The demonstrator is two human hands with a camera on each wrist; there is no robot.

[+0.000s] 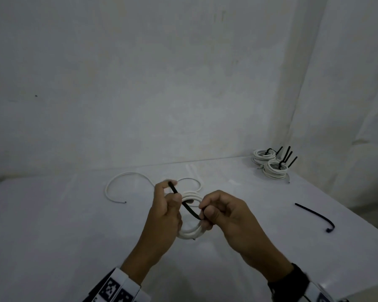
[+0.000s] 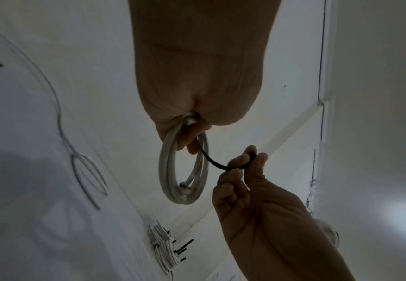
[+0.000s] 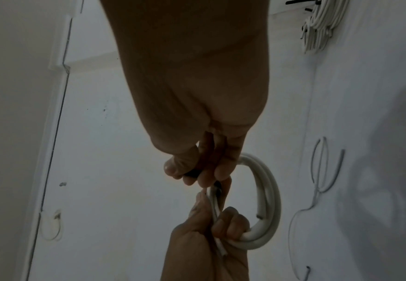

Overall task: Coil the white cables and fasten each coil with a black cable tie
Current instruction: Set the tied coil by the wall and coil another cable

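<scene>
A small white cable coil (image 1: 190, 233) hangs upright above the white table (image 1: 52, 225), gripped by my left hand (image 1: 172, 194). A black cable tie (image 1: 189, 209) runs across the front of the coil. Its far end sticks up past my left thumb and forefinger, and its near end is pinched by my right hand (image 1: 205, 212). In the left wrist view the coil (image 2: 185, 171) dangles from my curled left fingers and the tie (image 2: 212, 161) arcs over to my right fingertips (image 2: 241, 158). In the right wrist view my right fingers (image 3: 211, 171) clamp the tie's end beside the coil (image 3: 269, 199).
Several tied coils (image 1: 271, 165) with black tie tails sticking up lie at the table's back right corner. A loose white cable (image 1: 127, 176) curls behind my hands. A spare black tie (image 1: 314, 216) lies to the right near the table edge. White walls stand close behind and to the right.
</scene>
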